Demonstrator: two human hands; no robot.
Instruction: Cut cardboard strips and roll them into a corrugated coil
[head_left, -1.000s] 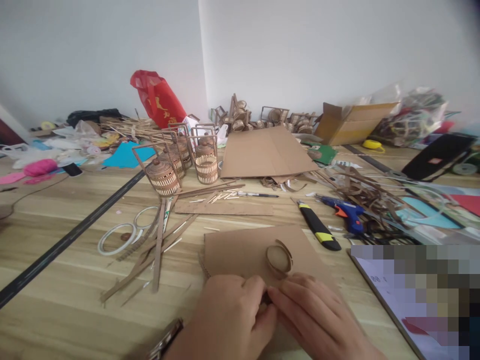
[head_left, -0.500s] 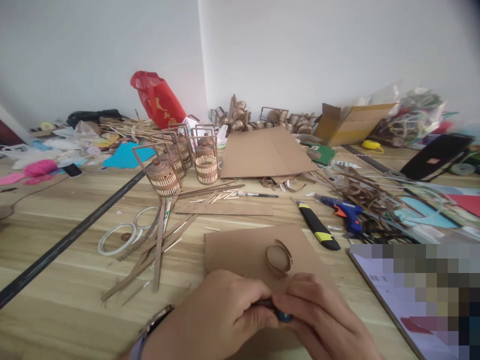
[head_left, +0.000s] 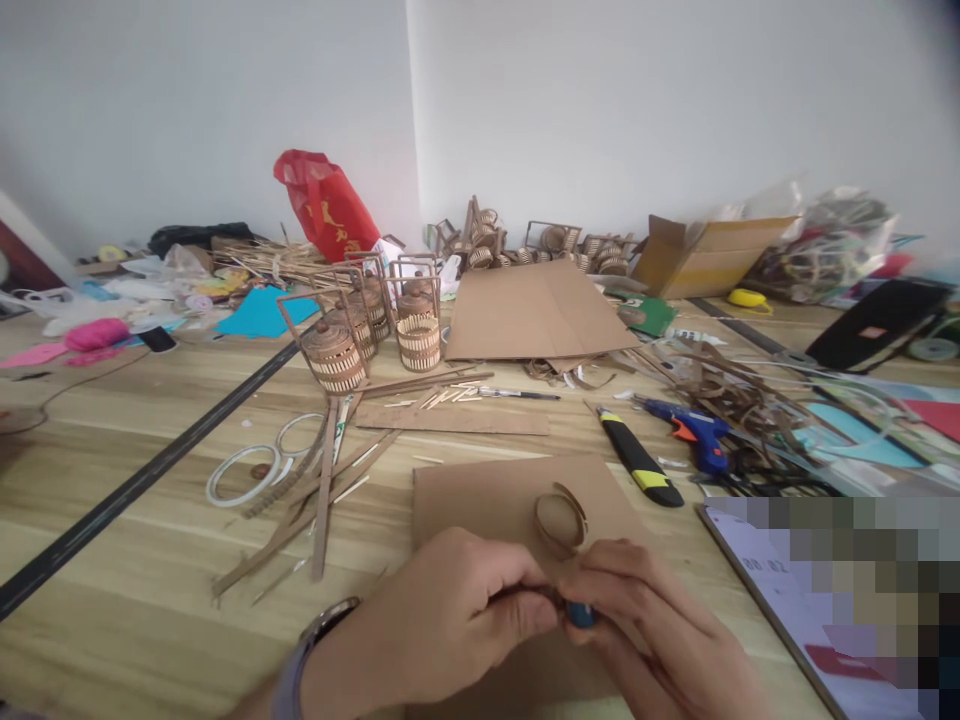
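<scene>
My left hand (head_left: 442, 620) and my right hand (head_left: 652, 630) meet at the near edge of the table, both closed on a small dark tool with a blue end (head_left: 579, 612); most of it is hidden by my fingers. They rest over a brown cardboard sheet (head_left: 480, 500). Just beyond my fingers a small cardboard ring (head_left: 559, 518) lies on that sheet. A watch sits on my left wrist.
A yellow-black utility knife (head_left: 639, 467) and a blue glue gun (head_left: 694, 430) lie to the right. Cardboard strips (head_left: 315, 500), tape rolls (head_left: 240, 475) and small woven lanterns (head_left: 334, 355) lie left and ahead. A large cardboard sheet (head_left: 532, 310), a box (head_left: 705, 260) and a tablet (head_left: 840, 590) are also here.
My hands lifted slightly and shifted right, and the tool's blue end came into sight between my fingers. The view shifted a little.
</scene>
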